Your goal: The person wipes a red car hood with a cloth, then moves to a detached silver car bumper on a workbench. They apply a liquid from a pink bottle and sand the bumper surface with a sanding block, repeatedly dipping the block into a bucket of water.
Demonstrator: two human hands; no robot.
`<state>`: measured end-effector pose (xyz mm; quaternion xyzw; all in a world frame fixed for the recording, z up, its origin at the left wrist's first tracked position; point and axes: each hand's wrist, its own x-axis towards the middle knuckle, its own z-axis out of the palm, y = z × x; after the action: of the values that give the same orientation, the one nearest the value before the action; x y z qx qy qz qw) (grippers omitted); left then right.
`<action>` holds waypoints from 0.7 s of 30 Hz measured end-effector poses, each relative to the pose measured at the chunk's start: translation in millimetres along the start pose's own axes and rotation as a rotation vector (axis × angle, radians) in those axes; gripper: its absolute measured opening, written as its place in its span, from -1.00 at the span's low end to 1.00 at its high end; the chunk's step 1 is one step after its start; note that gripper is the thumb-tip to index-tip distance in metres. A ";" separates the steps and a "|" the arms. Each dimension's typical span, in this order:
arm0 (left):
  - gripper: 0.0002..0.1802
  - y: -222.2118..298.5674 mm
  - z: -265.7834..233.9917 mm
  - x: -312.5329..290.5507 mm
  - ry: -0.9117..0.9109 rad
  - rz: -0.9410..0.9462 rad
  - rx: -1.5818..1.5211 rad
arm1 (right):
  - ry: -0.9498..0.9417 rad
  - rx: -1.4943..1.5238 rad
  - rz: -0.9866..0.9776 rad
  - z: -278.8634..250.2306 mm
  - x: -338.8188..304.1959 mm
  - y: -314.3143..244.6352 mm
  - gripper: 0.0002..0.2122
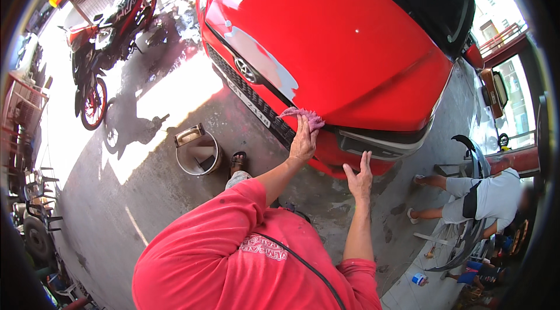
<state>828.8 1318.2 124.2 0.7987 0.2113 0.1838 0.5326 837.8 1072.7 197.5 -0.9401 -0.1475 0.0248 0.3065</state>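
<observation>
At the front edge of the red car's hood (350, 35): left hand (303, 143) pressing a purplish rag (303, 114) just above its fingertips, long axis along the edge, nearer than flat, empty right hand (359, 178) on the bumper (350, 161).

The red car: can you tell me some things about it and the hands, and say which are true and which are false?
1. The left hand presses a pinkish rag on the red car. True.
2. The right hand holds a sponge. False: it holds nothing and lies flat on the bumper.
3. A metal bucket stands on the ground left of the hands. True.
4. The car's hood is blue. False: it is red.
5. A motorcycle is parked left of the car. True.
</observation>
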 end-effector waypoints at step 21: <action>-0.28 -356.3 -349.1 -112.3 -0.854 -0.010 0.406 | -0.249 0.636 1.576 195.0 -589.9 -16.2 -0.53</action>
<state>502.6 1650.7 -86.8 0.8899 0.0088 -0.2086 0.4056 243.3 1023.5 23.0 -0.6281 0.5299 0.3735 0.4303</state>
